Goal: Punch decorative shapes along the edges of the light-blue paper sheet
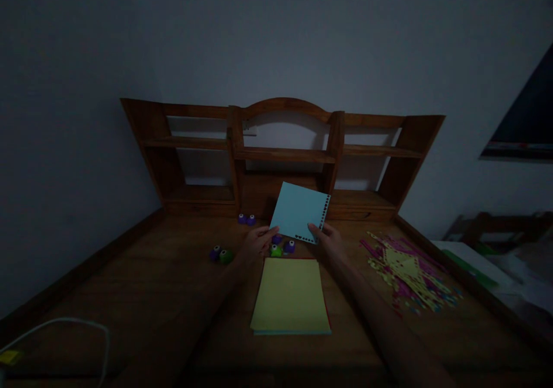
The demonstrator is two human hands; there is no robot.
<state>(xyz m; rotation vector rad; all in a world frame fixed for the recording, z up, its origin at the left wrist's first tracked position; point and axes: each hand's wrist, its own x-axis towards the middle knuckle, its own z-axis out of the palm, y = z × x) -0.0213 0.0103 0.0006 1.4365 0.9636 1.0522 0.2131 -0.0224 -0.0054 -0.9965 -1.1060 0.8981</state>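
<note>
A light blue sheet of paper (299, 209) is held up and tilted above the desk, with punched holes along its right edge and part of its bottom edge. At its lower left corner my left hand (258, 243) pinches the paper. My right hand (327, 239) grips the lower right part, thumb on top near the holes. Below lies a stack of coloured paper (291, 296) with a yellow sheet uppermost and red and blue edges showing. Small craft punches, a green one (276, 251) and a purple one (290, 246), stand between my hands and the stack.
More purple punches (246, 220) stand farther back, and a purple and green pair (220, 254) sits to the left. A heap of punched paper strips (404, 267) lies at the right. A wooden shelf unit (285, 155) lines the back. A white cable (82, 320) crosses the front left.
</note>
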